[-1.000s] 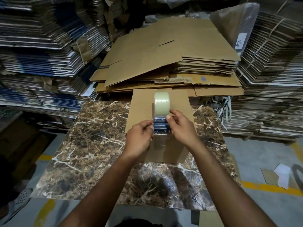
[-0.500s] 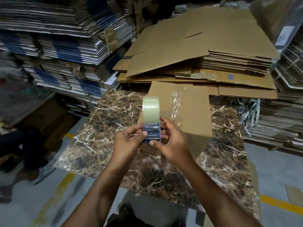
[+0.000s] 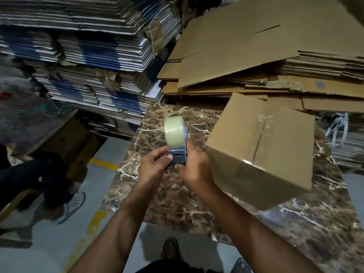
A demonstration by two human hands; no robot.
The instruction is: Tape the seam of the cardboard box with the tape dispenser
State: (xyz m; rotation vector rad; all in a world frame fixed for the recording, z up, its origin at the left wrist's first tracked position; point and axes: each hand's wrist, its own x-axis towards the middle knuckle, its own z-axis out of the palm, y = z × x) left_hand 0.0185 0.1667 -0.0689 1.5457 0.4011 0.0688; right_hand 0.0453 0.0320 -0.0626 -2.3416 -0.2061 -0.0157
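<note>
A brown cardboard box (image 3: 275, 146) stands on the marble table (image 3: 177, 198), with clear shiny tape along its top seam and down its near side. The tape dispenser (image 3: 176, 142), blue with a pale clear roll on top, is held above the table to the left of the box, apart from it. My left hand (image 3: 155, 164) pinches the dispenser's lower left side. My right hand (image 3: 194, 166) grips its right side and partly covers the box's near left corner.
Tall stacks of flattened cartons (image 3: 88, 62) rise at the left and behind the table, loose brown sheets (image 3: 256, 48) at the back right. Another person's leg and white shoe (image 3: 72, 203) are on the grey floor at left. My own shoe (image 3: 170, 249) shows below the table edge.
Both hands have carried the dispenser leftward off the box's near side; it is now clear of the box. The view has swung left and down, so the box sits further right.
</note>
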